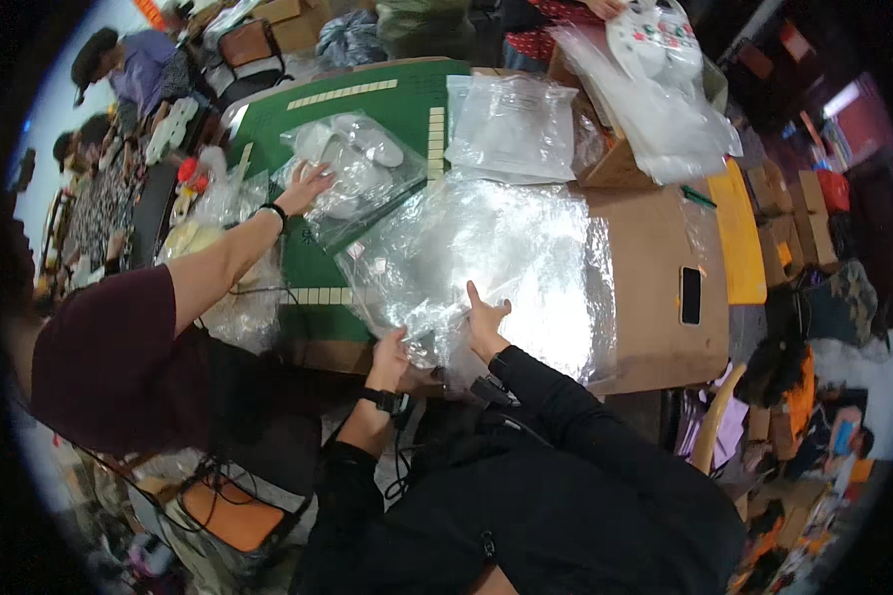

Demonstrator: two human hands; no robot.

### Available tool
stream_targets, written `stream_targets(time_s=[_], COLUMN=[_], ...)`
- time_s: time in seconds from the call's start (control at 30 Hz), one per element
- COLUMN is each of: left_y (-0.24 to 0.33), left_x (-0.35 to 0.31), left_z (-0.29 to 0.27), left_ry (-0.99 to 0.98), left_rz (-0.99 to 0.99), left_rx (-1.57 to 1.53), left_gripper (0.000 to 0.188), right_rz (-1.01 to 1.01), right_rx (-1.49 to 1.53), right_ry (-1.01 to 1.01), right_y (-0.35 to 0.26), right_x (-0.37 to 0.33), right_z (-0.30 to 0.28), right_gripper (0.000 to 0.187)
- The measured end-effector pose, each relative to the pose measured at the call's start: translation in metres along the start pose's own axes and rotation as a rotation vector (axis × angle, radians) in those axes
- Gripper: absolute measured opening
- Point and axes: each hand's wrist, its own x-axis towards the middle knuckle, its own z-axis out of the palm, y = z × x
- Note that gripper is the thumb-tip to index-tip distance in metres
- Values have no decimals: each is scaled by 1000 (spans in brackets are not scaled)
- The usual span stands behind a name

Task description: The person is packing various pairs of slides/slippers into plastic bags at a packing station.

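Note:
Clear plastic bags (541, 238) lie flat and overlapping on the table in front of me, shining under the light. At their near left corner my left hand (391, 359), with a dark watch on the wrist, pinches the edge of a plastic bag. My right hand (486, 325) is at the near edge of the same bags, thumb and a finger apart; its other fingers are partly hidden. Ahead to the left, a clear bag with white slippers (352, 164) rests on the green mat, and another person's hand (305, 188) presses on it.
Cream tiles (342, 94) line the green mat (258, 119). Beyond the bags is a stack of packed bags (511, 124); a cardboard box (615, 159) bears more plastic. A phone (691, 296) lies on brown cardboard (655, 337) at right. Another person sits close at left.

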Motion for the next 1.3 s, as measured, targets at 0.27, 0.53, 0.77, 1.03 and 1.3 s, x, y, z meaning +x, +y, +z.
stream_targets(time_s=[0.27,0.53,0.77,1.03,1.3], left_y=[-38,-64,-89,-102,-90], left_x=[-77,-102,-62,-16,-56], left_z=[110,154,136,117,135], left_ry=[-262,-636,-30,-4,240], left_rz=[-25,512,890,625,640], left_rx=[224,1790,1850,1614,1742], left_gripper=[17,33,29,63,67], right_rz=[-305,-286,-205,-639,-545], right_rx=[246,-197,-539,-619,-393], right_ry=[-397,-591,-512,182,-140], right_y=[-41,-121,-106,-29,-28], right_x=[25,70,101,119,104], right_z=[-40,-209,-281,-277,-245], right_gripper=[67,73,58,75,81])
